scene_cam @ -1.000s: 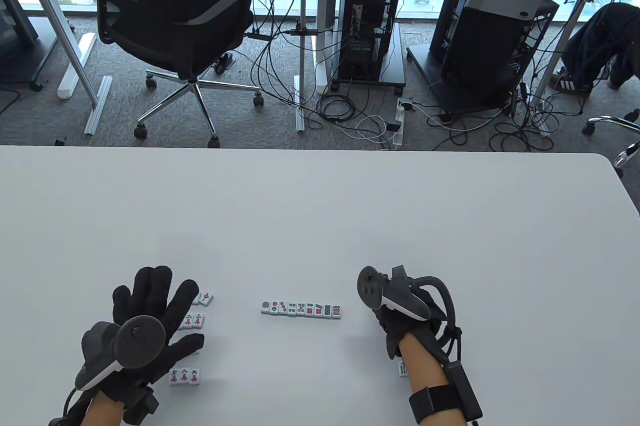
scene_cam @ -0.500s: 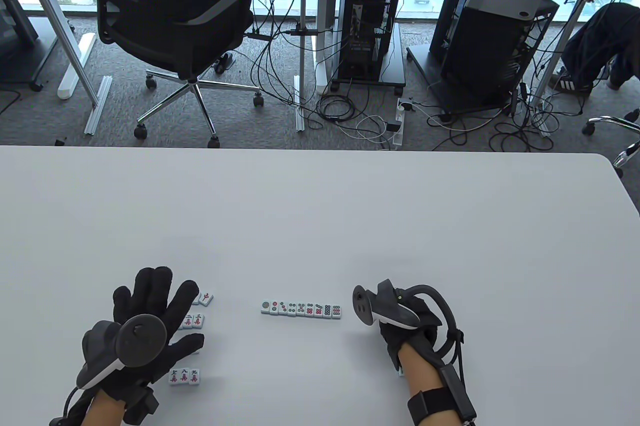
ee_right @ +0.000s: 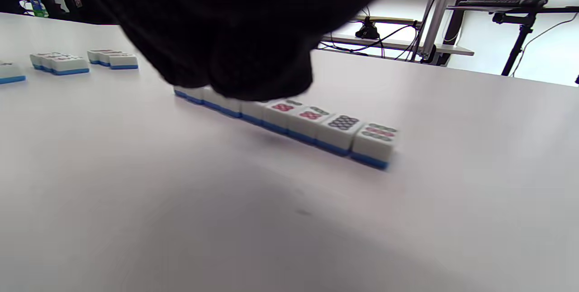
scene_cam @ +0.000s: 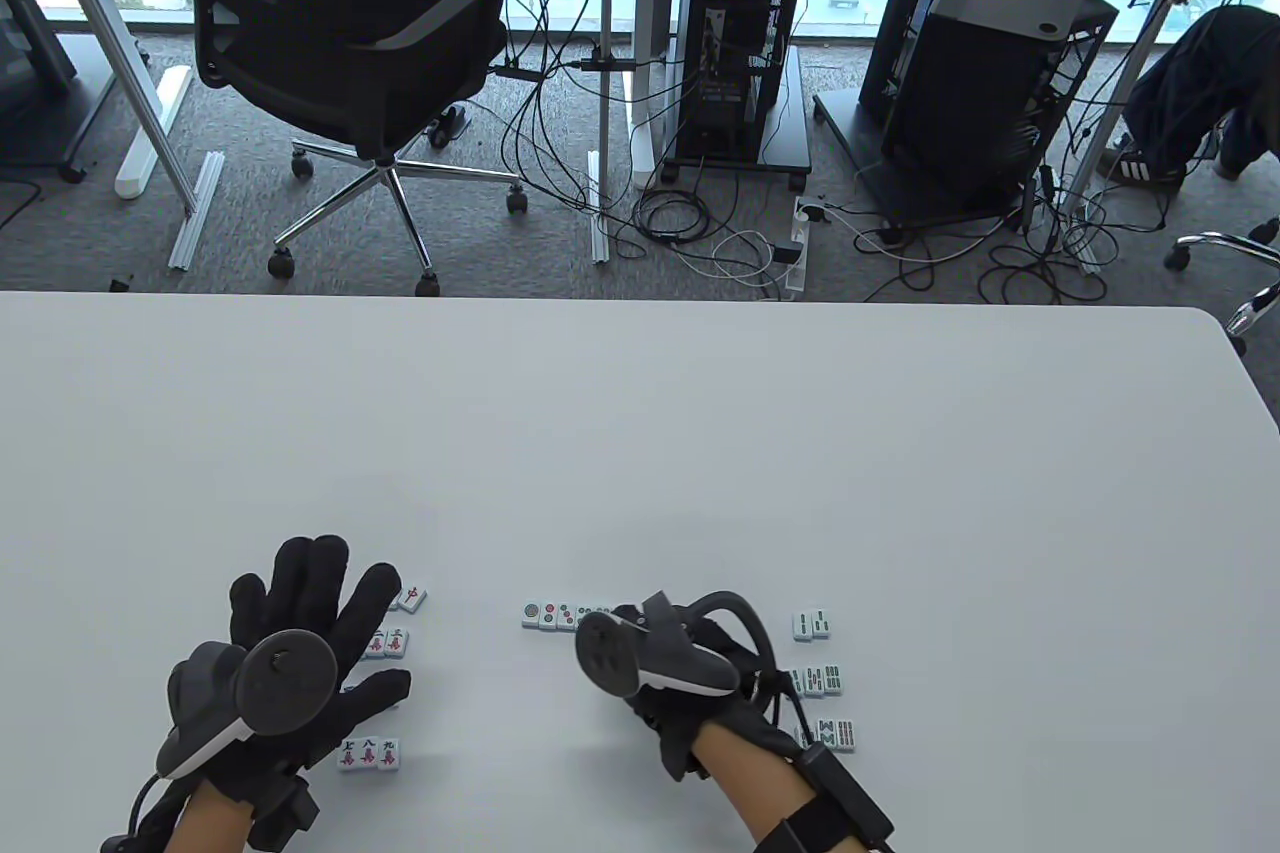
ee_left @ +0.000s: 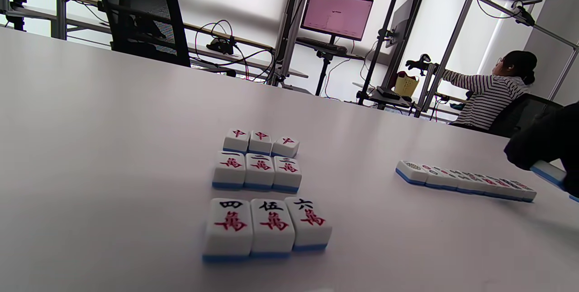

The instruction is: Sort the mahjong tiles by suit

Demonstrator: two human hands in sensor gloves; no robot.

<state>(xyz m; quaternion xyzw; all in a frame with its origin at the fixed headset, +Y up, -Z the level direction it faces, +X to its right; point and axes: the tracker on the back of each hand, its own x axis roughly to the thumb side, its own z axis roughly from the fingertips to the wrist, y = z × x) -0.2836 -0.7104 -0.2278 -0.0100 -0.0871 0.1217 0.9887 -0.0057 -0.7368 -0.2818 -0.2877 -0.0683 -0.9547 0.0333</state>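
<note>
The left hand (scene_cam: 300, 638) lies flat on the table (scene_cam: 640, 433), fingers spread wide and holding nothing, its fingers (scene_cam: 310, 583) covering part of the character tiles (ee_left: 258, 165). Those tiles sit in tidy rows of three: red-dragon tiles at the far end, then one to three, then four to six (ee_left: 267, 226), with seven to nine (scene_cam: 369, 754) nearest the person. The threes probably make each suit easy to check at a glance, and the resting hand seems parked there simply to keep out of the way.

The right hand (scene_cam: 670, 683) hangs over the dot row (ee_right: 312, 127), a single line of tiles set edge to edge in the middle of the table. Its fingers (ee_right: 253, 66) curl down onto the near part of the row, touching or all but touching the tile tops; whether they pinch a tile I cannot tell, since the glove hides the contact. The left wrist view shows a blue-backed tile (ee_left: 549, 173) at the glove's edge, which may be in its fingers.

Bamboo tiles lie to the right in three small groups (scene_cam: 815, 681), apart from the dots. My guess is the sorting is nearly done, and the right hand is straightening or completing the dot line
</note>
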